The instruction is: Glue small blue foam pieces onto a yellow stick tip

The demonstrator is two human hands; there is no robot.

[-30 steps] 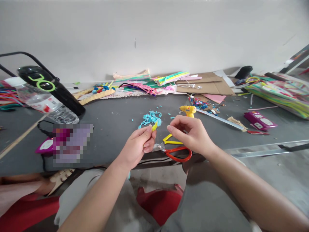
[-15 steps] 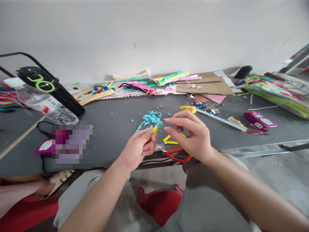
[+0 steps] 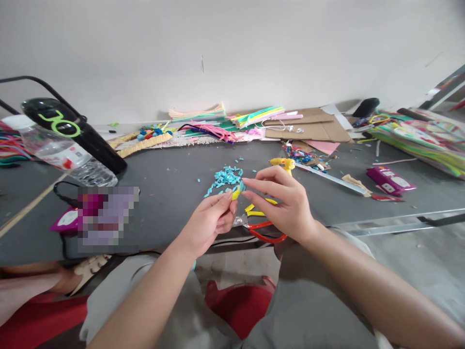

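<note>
Your left hand (image 3: 214, 215) pinches the yellow piece (image 3: 236, 194) between thumb and forefinger, the other fingers curled in below. The piece is over the near part of the table (image 3: 163, 194), just in front of the blue bits (image 3: 227, 177), and its blue end (image 3: 242, 186) points towards your right hand (image 3: 286, 201). There your thumb and forefinger reach in, their tips parted at the blue end; you can't tell from here whether they grip it.

Under and beside your right hand lie the scissors (image 3: 267, 236), red handles partly hidden, and the yellow strips (image 3: 258, 213). Beyond that hand sits the yellow glue gun (image 3: 283, 164), near one end of the metal strip (image 3: 330, 179). A purple pack (image 3: 390, 182) lies farther right. On your left, a black bottle (image 3: 98, 145) and a water bottle (image 3: 78, 162) lean side by side. Cardboard (image 3: 312, 131) and coloured stems (image 3: 198, 115) lie along the wall (image 3: 232, 58).
</note>
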